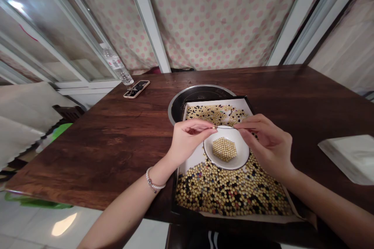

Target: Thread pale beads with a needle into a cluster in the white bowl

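Both hands are raised just above a shallow white ceramic bowl (243, 160) and hold a thin dark thread (226, 127) stretched between them. The left hand (187, 140) is pinched closed, thumb and forefinger gripping one end of the thread, where a small pale bead seems to sit at the fingertips. The right hand (269, 144) is likewise pinched on the other end, its remaining fingers loosely curled. A pearl bracelet (153, 184) circles the left wrist. Inside the bowl lies a flat hexagonal piece of woven cream beads (224, 149), directly below the thread and not touching it. The bowl rests in a dark rectangular tray lined with white paper (188, 161), surrounded by loose cream, black and coloured beads (228, 192), thickest at the near end. The tray sits on a dark brown wooden tabletop (117, 144), its far end overlapping a round metal-rimmed black recess (198, 95) set into the wood. Far to the left lie a smartphone (136, 88) and a clear plastic water bottle (117, 64); well to the right lies a flat white packet (350, 157).
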Available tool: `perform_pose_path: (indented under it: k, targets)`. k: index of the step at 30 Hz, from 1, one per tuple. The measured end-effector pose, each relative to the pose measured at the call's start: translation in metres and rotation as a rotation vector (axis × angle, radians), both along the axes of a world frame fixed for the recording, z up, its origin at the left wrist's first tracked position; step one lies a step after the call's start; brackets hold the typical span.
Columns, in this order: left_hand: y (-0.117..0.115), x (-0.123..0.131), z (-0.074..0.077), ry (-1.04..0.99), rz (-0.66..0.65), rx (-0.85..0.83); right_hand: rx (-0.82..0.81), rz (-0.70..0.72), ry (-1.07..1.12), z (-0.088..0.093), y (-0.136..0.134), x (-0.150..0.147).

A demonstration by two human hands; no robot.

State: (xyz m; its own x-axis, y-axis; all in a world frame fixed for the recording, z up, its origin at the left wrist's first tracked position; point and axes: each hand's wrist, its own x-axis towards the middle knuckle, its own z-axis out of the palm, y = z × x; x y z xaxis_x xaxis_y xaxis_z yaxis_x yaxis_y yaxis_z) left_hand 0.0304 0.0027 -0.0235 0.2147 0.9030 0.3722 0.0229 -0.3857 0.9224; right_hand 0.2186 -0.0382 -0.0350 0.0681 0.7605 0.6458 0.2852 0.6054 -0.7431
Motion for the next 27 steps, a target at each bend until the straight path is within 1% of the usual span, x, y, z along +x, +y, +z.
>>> perform_pose_path:
  k: [5, 10, 15, 20, 25, 27]
  targets:
    - [-0.001, -0.0004, 0.001, 0.04, -0.005, -0.005, -0.075, 0.107, -0.033, -0.0007, 0.0021, -0.0003]
    - [-0.0014, -0.0002, 0.0015, 0.044, -0.014, 0.009, -0.08, 0.058, 0.015, -0.0013, 0.0043, 0.0012]
    - [-0.0018, -0.0002, 0.0002, 0.056, -0.03, 0.02, -0.129, 0.167, -0.014, -0.0024, 0.0055, 0.0017]
    - [-0.0023, -0.001, -0.0015, 0.071, -0.019, 0.014, -0.116, 0.103, 0.003, -0.0038, 0.0063, 0.0014]
    - [-0.0033, -0.0014, -0.0004, 0.099, -0.066, -0.005, -0.144, 0.193, -0.084, -0.0024, 0.0071, 0.0002]
    - [-0.0034, -0.0015, 0.0003, 0.105, -0.08, -0.014, -0.142, 0.182, -0.087, -0.0017, 0.0074, 0.0006]
